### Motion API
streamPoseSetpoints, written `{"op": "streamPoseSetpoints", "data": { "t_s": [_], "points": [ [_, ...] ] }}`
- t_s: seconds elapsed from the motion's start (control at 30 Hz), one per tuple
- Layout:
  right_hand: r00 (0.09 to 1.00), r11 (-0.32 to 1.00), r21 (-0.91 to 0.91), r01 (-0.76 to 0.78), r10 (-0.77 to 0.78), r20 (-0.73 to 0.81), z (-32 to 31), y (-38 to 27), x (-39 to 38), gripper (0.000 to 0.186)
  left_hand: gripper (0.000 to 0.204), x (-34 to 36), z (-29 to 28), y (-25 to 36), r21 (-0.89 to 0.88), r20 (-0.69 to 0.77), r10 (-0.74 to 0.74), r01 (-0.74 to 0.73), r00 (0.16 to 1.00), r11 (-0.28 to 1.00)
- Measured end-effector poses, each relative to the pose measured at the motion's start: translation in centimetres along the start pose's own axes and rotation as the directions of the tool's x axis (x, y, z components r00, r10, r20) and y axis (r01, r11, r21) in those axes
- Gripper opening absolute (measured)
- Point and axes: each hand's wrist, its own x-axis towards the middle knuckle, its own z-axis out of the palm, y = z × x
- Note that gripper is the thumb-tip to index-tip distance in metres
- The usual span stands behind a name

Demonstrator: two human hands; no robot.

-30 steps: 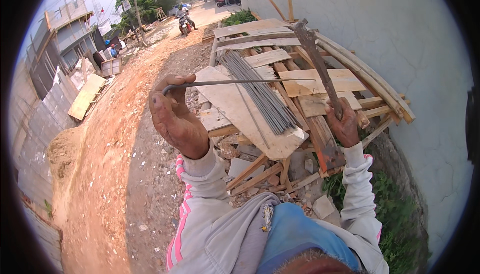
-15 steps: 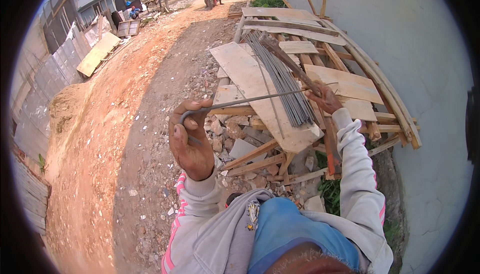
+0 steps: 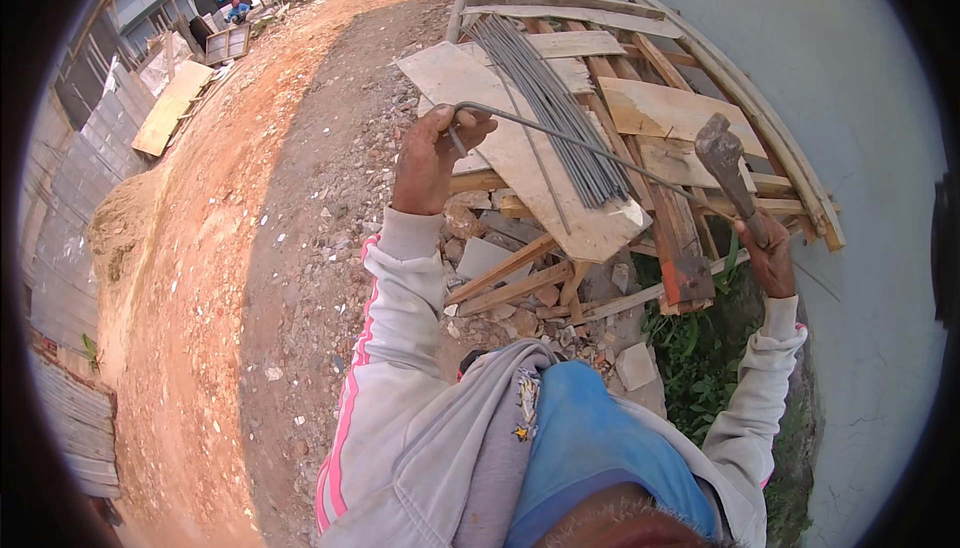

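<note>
While my left hand (image 3: 430,168) holds the hooked end of a thin metal rod (image 3: 545,130) above the centre of the frame, my right hand (image 3: 772,263) grips a rusty metal tool (image 3: 718,143) at the right. My left fingers are curled, pinching the rod at its bend against the thumb; my right fingers are wrapped around the tool's handle, and I cannot tell whether they press on the rod too.

To do this well, I judge a firm pinch at the bend matters most, so the hook cannot roll; both wrists should stay steady, with the rod's straight length clear of the bundle of rods (image 3: 545,108) on the pale board (image 3: 580,233) beyond it.

The rod's long axis slants from just above centre down toward the right of the frame, ending from view near my right hand. Its short bent leg points down the frame, beside my left fingers. A faint line shows farther right; I cannot tell if it is the rod's tail.
</note>
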Motion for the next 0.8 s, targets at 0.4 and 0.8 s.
{"op": "streamPoseSetpoints", "data": {
  "t_s": [0.4,0.8],
  "points": [
    [0.645,0.659,-0.004,-0.752,0.735,-0.209,-2.0,-0.4,-27.6,0.029,0.033,9.4,13.2,-22.5,0.583,0.531,-0.307,-0.078,0.79,0.809],
    [0.389,0.479,0.221,-0.849,0.851,-0.353,1.1,-4.0,-35.0,0.029,0.032,16.0,18.6,-39.9,0.901,0.42,-0.466,-0.296,0.779,0.316]
  ]
}}
